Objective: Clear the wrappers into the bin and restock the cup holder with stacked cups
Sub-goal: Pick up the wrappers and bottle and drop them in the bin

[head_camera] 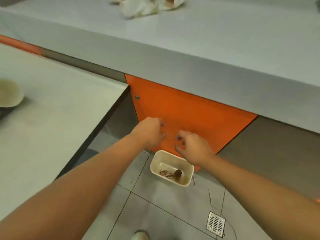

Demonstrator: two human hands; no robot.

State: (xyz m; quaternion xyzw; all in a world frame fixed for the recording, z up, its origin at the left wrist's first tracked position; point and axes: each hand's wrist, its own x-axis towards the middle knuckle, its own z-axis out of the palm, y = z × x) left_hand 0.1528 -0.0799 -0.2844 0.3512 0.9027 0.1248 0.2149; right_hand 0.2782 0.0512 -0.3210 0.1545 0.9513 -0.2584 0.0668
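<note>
Both hands empty over bin; wrapper print unreadable

Even, diffuse light with no glare; a soft shadow lies under the pale round bowl at the left edge. Everything looks slightly soft, and straight counter lines bend toward the frame edges.
</note>
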